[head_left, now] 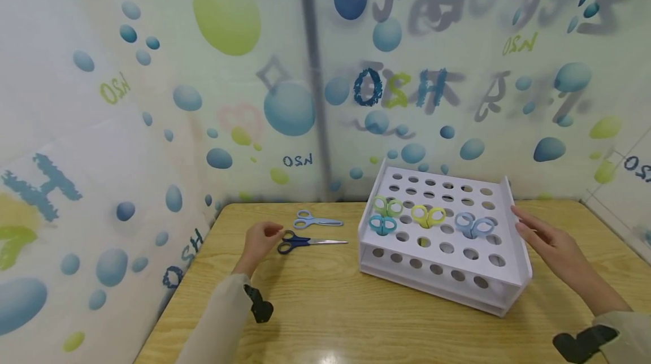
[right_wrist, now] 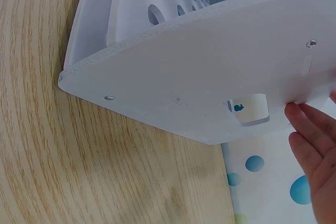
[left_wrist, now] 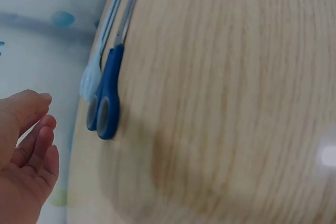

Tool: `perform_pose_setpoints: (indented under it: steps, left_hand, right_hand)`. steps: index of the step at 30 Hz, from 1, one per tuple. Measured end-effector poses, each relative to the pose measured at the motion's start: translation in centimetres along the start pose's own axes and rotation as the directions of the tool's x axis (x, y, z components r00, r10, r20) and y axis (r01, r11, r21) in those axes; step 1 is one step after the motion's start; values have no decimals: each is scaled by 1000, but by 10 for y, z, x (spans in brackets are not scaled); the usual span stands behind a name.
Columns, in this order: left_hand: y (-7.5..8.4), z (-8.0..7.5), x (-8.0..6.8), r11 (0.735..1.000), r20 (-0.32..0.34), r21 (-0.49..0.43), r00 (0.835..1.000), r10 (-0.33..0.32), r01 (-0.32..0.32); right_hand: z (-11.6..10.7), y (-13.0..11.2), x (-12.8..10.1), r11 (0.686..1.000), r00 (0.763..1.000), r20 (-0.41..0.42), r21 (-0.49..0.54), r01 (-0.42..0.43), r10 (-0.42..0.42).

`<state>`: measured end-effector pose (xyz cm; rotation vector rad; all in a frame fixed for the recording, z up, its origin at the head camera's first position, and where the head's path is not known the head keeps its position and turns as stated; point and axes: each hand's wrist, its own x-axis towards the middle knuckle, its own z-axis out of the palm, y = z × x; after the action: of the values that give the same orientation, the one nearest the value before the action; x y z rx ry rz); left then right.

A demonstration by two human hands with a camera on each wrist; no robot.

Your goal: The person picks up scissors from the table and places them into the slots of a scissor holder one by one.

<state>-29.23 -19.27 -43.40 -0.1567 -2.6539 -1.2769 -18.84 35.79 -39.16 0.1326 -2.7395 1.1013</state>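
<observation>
Left hand [head_left: 260,241] hovers low over the wooden counter [head_left: 325,307], fingers loosely curled and holding nothing, its fingertips just beside the handles of the dark blue scissors [head_left: 305,242]. Those scissors lie flat, blades pointing to three o'clock. Just beyond them, at twelve o'clock, the light blue scissors [head_left: 315,220] lie the same way; the left wrist view shows the two pairs side by side, very close, the hand short of both. Over at three o'clock sits the white rack [head_left: 442,265], its sloped top full of round holes, with four pairs of scissors standing in it, handles up. Right hand [head_left: 546,242] is flat, fingers straight, fingertips at the rack's right side wall, gripping nothing.
</observation>
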Motion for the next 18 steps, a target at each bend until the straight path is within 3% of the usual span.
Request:
perform_pose_setpoints:
  steps: [10, 18]
  left_hand:
    - [-15, 2, -11, 985, 87, 38, 981, -173, 171]
    - [-25, 7, -14, 978, 98, 8, 973, -210, 210]
  right_hand:
    - [0, 2, 1, 1000, 1000, -9, -28, -3, 3]
    - [1, 1, 0, 1000, 1000, -14, -20, 7, -8]
